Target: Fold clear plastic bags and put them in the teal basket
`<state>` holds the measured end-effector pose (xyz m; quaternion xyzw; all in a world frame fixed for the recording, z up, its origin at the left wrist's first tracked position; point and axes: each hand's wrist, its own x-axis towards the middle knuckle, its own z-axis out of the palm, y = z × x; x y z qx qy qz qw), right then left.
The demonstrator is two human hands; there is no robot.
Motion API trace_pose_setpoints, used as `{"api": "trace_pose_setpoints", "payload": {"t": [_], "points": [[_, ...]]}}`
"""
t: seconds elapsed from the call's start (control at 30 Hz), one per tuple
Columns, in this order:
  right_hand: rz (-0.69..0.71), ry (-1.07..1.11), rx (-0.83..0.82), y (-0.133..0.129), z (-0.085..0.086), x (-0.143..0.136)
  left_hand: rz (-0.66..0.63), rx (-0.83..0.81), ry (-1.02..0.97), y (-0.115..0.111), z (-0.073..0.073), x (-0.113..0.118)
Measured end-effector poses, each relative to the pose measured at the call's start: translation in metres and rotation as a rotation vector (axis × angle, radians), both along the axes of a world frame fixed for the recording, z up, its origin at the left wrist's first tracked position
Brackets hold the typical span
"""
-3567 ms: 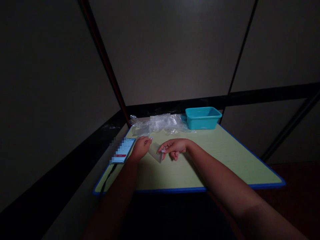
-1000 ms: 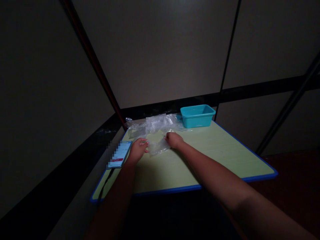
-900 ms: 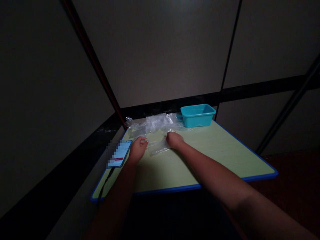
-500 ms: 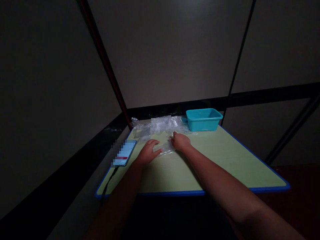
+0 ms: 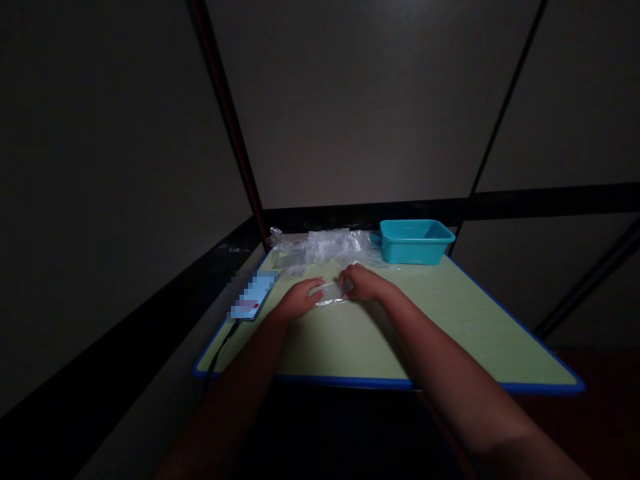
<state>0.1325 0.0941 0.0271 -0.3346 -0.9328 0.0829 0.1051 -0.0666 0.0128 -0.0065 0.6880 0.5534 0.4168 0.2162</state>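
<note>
In the head view, our left hand (image 5: 300,299) and right hand (image 5: 366,283) sit closer together than a second ago; the clear bag (image 5: 332,294) between them shows narrower; it lies at three o'clock from our left thumb and fingers, which stand parted, and nine o'clock from our right fingers, which curl at its end; whether they pinch it, we cannot tell.

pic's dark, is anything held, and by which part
Can't tell for sure: left hand and right hand are at opposite ends of a clear plastic bag.
</note>
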Motion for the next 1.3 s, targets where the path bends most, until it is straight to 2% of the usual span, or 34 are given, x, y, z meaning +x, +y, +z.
{"api": "trace_pose_setpoints", "payload": {"t": [0.17, 0.37, 0.5, 1.0, 1.3], "points": [[0.035, -0.031, 0.002, -0.009, 0.003, -0.004, 0.02, -0.014, -0.007, 0.0, 0.003, 0.001], [0.129, 0.048, 0.077, -0.026, 0.0, -0.018, 0.061, -0.058, -0.035, -0.001, 0.009, 0.003], [0.194, 0.101, 0.076, -0.028, -0.002, -0.021, 0.094, -0.058, -0.039, -0.001, 0.009, 0.003], [0.18, 0.088, 0.107, -0.022, -0.011, -0.023, 0.092, -0.046, -0.049, 0.001, 0.008, 0.0], [0.146, 0.098, 0.081, -0.02, -0.013, -0.024, 0.086, -0.076, 0.004, -0.003, 0.013, 0.002]]}}
